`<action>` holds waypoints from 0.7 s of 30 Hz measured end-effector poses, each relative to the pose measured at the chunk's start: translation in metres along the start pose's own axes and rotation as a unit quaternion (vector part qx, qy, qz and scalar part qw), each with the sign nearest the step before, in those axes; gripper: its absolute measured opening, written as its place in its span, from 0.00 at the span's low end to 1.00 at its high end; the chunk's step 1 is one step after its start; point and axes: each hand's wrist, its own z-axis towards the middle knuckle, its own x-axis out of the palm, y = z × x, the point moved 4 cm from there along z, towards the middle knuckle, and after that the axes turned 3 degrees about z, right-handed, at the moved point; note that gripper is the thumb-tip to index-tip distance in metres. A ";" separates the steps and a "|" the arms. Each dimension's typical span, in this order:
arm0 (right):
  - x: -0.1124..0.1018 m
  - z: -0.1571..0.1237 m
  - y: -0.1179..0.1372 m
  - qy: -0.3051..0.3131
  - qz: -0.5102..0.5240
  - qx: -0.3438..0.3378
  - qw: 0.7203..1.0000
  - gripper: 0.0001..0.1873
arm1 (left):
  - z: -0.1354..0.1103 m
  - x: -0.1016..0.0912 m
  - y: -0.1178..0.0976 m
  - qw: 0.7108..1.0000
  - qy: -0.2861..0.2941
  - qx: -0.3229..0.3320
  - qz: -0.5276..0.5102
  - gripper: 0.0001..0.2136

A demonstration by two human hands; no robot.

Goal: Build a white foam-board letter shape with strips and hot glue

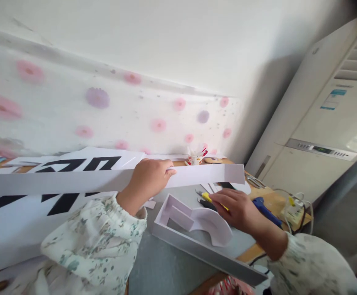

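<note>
- Left grip (152,176): narrow, thumb and fingers pinching a long, flat white strip (197,175).
- Strip: held above the flat grey mat (154,266), long axis running left to right, folded end pointing right.
- Right grip (238,205): closed on a yellow-handled tool (207,197), tip pointing left.
- White piece with 1 curved wall (221,227): on the mat.

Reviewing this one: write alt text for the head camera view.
A person's left hand holds up a long white strip, while the right hand curls over a yellow tool. Below, a white walled piece with a curved section sits on a gray surface, with black-marked white sheets to the left.
</note>
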 end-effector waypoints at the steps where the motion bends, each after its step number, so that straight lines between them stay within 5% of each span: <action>1: -0.012 0.000 0.011 -0.065 -0.021 -0.048 0.996 0.16 | 0.000 0.003 -0.003 1.000 0.009 0.008 -0.009 0.11; 3: -0.029 0.005 0.024 -0.151 -0.075 -0.105 0.980 0.25 | -0.001 0.007 -0.010 0.999 0.021 0.034 -0.035 0.11; 6: -0.037 0.018 0.017 -0.163 -0.084 -0.096 0.978 0.37 | -0.003 0.008 -0.018 0.994 0.015 0.074 -0.080 0.10; 10: -0.034 0.022 0.010 -0.145 0.045 -0.099 0.983 0.35 | -0.007 0.003 -0.021 0.977 0.005 0.110 -0.182 0.11; 14: -0.035 0.014 0.015 -0.195 0.161 -0.099 0.962 0.32 | -0.010 -0.003 -0.022 0.956 -0.017 0.124 -0.264 0.15; 18: -0.039 0.006 -0.005 -0.304 0.129 0.032 0.943 0.30 | -0.001 0.007 -0.012 0.976 -0.037 0.105 -0.187 0.17; 21: -0.034 0.006 -0.031 -0.257 0.097 0.128 0.953 0.31 | 0.022 0.034 0.008 0.993 0.028 0.093 -0.073 0.12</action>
